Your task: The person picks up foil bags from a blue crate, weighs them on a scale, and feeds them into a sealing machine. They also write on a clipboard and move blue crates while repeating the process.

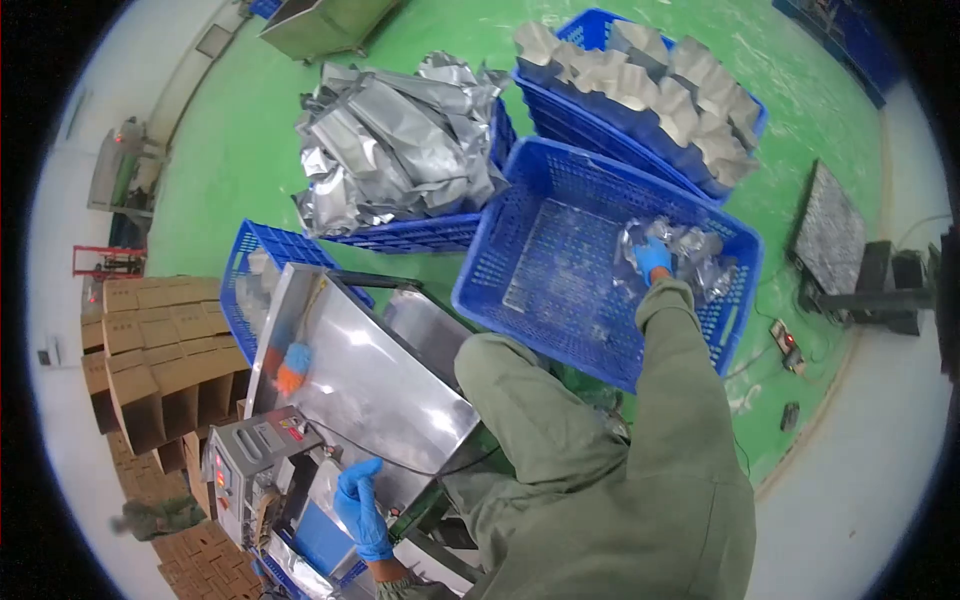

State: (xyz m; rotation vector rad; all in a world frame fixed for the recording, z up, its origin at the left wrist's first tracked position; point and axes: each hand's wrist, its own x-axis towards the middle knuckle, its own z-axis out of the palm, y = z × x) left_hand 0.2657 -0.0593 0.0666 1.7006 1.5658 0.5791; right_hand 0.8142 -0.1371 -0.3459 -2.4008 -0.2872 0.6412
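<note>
My right hand (pixel 652 258), in a blue glove, reaches into a large blue plastic basket (pixel 610 165). Its fingers close on one of several shiny foil pouches (pixel 700 245) bunched at the basket's right side. My left hand (pixel 362 510), also gloved in blue, is raised over the machine side at lower left. Its fingers are apart and it holds nothing I can see. Close beside it are a pale plastic-looking piece (pixel 326 487) and a blue flat surface (pixel 322 541). A sealing machine with a control box (pixel 262 440) stands left of that hand.
A steel tray table (pixel 370 390) stands before me, with an orange-and-blue brush (pixel 293 370) on it. Silver bags (pixel 390 140) overfill one basket; another holds upright pouches (pixel 650 85). Cardboard boxes (pixel 165 350) are stacked left. A cable crosses the tray. Another person (pixel 160 517) is at far left.
</note>
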